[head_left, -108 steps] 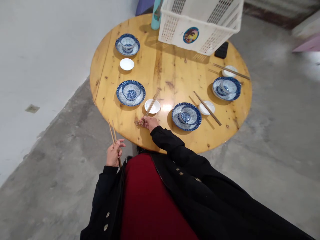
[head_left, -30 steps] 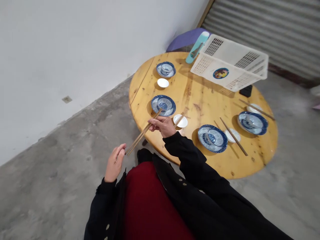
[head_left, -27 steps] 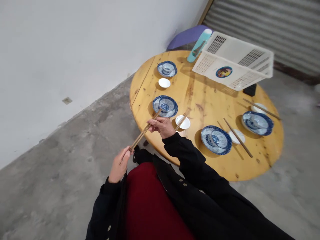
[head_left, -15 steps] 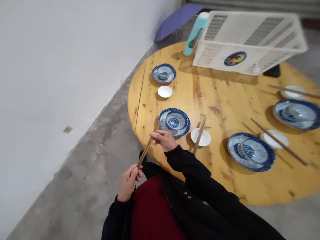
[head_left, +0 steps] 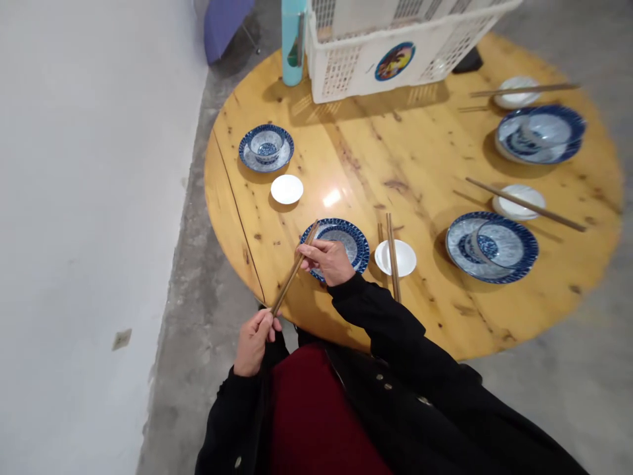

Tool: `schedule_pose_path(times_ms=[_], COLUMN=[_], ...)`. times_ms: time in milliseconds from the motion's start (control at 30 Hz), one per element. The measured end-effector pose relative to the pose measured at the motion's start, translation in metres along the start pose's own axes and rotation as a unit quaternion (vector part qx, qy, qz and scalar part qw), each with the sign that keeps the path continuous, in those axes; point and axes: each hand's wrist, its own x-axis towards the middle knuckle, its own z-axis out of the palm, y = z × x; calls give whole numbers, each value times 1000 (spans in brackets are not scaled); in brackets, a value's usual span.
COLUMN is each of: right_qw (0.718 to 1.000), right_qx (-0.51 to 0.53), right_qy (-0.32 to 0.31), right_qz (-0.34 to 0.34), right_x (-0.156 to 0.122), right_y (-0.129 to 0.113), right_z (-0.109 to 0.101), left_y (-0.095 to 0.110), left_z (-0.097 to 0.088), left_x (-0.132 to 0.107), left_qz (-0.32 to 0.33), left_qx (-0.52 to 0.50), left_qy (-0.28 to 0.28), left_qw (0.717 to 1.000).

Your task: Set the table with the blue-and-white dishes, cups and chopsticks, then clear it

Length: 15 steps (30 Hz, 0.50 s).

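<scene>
A pair of brown chopsticks slants between my two hands, over the near left edge of the round wooden table. My left hand is closed around the lower end. Higher up, my right hand pinches the same pair near its upper end. Beneath and behind my right hand sits a blue-and-white plate with a bowl on it, partly hidden. Just right of that plate, another pair of chopsticks rests across a small white dish. A second white dish lies beyond my hands, without chopsticks.
Another bowl on a blue-rimmed plate stands at the table's far left. More plate-and-bowl sets are on the right, beside white dishes bearing chopsticks. A white plastic basket and a turquoise bottle stand at the back. A white wall is at left.
The view has turned and shifted, so the table and basket appear moved left and up. Both hands still hold the chopsticks, with my right hand now covering more of the near plate.
</scene>
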Motion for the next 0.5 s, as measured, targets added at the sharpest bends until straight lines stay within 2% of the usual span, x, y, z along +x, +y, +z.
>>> schedule_pose_path(times_ms=[133, 267, 400, 500], right_qw=[997, 990, 977, 970], right_qx=[25, 47, 68, 71], right_qy=[64, 132, 201, 234], right_qz=[-24, -16, 8, 14], right_x=[19, 45, 80, 110], right_y=[-14, -25, -34, -35], right_z=[-2, 1, 18, 33], left_y=[22, 49, 71, 79], left_z=[-21, -43, -67, -81], left_x=[41, 91, 139, 171], left_qz=[8, 21, 33, 33], left_qx=[14, 25, 16, -5], left_qy=[-78, -148, -188, -204], left_qw=[997, 989, 981, 978])
